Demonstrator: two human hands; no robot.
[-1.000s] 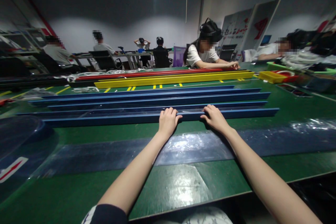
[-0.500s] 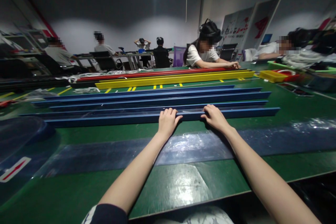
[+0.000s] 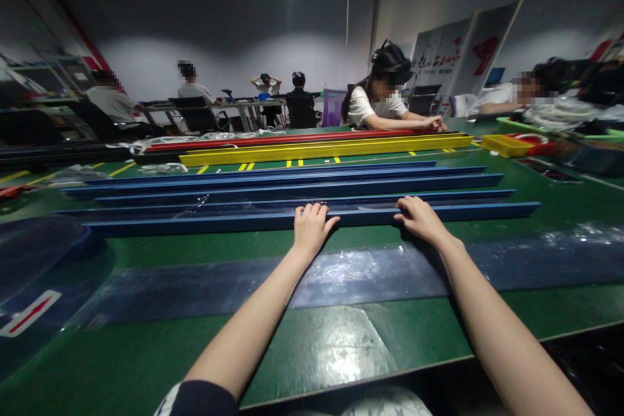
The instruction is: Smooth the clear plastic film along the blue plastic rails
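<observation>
A long blue U-shaped channel strip [image 3: 482,211] lies nearest me among several blue strips. Over its front wall curl the fingers of my left hand [image 3: 311,227], with the thumb stretched to the right along the wall. Farther right, my right hand [image 3: 422,220] is closed on the same wall, its fingertips partly hidden. Clear film shows along the channel left of my hands. Closer to me lies a flat, shiny translucent strip [image 3: 365,273], which passes beneath my forearms.
Behind the blue strips lie a yellow channel strip [image 3: 312,151] and a red one [image 3: 292,138]. A translucent roll [image 3: 43,260] with a red-arrow label stands at left. Bins, including a yellow bin [image 3: 502,145], are at right. A co-worker [image 3: 365,104] leans on the table opposite.
The front blue channel strip has slid to the right, and my right hand has gone with it. My left hand has stayed almost in place, so the gap between my hands is wider.
</observation>
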